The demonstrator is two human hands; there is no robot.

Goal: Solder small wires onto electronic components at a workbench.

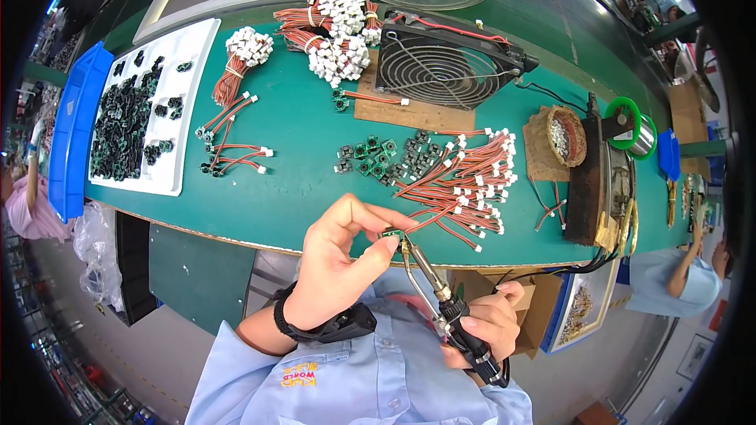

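Note:
My left hand (335,264) pinches a small green circuit board (390,233) between thumb and fingertips, above the near edge of the green work mat (303,165). Wrapped around a soldering iron (454,311) is my right hand (494,327), low on the right. A thin metal tube runs alongside the iron, and its tip meets the board. A red-and-black wire lead (429,218) reaches the board from the right; my fingers partly hide where they join. Just beyond lie a pile of wire leads with white connectors (465,177) and several loose circuit boards (370,156).
Left are a white tray (198,55) of dark boards and a blue bin (69,142). Bundled leads (339,8) and a black fan (441,71) stand at the back. To the right are a round container (579,122), a dark metal box (584,189) and a solder spool (644,138).

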